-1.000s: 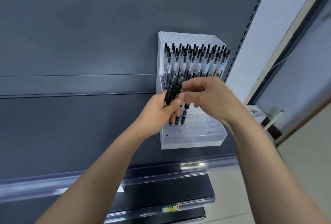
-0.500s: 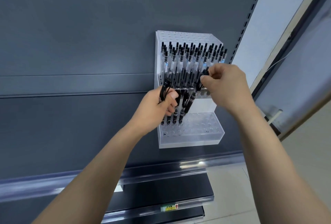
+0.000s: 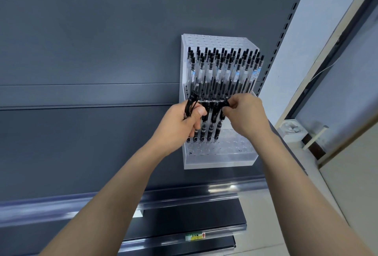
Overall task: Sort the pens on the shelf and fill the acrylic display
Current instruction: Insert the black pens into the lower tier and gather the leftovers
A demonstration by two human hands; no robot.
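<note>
Half a second has carried your right hand (image 3: 243, 116) down and leftward, from level with the upper tier's front edge to the lower tier; a second ago it was against your left hand (image 3: 182, 122), drawing from the bundle. Now its thumb and forefinger pinch the top of a single pen (image 3: 225, 104), held upright beside the lower row, the other fingers curled behind. Your left hand is raised at the display's left edge, fingers wrapped round a bundle of black pens (image 3: 189, 106) whose tips stick up past the thumb. On the grey back panel (image 3: 102, 30) above the shelf (image 3: 184, 196), the acrylic display (image 3: 221, 160) holds a dense upper row of clear-barrelled pens (image 3: 225, 67), and several dark pens (image 3: 206, 131) stand in the left holes of its lower tier
</note>
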